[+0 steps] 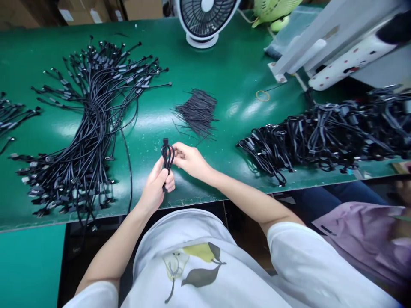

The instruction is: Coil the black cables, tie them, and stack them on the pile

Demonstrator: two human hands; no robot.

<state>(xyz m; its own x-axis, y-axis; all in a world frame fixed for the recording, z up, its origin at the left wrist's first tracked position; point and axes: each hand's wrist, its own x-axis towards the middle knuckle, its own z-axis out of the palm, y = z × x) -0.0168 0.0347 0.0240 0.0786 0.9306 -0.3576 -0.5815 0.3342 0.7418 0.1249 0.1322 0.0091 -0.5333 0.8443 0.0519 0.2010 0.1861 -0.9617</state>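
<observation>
My left hand (158,184) is closed round the lower part of a short black cable (167,156) folded into a small coil, held upright above the green table (231,72) near its front edge. My right hand (189,160) pinches the same coil from the right, fingers curled against its loops. One connector end sticks up above the coil. A small heap of thin black twist ties (197,112) lies just beyond my hands.
A large fan of loose black cables (86,124) covers the table's left. A pile of coiled black cables (324,132) lies at the right. A white fan (204,19) stands at the back, a rubber band (262,96) near it. Another person in purple (362,235) sits at right.
</observation>
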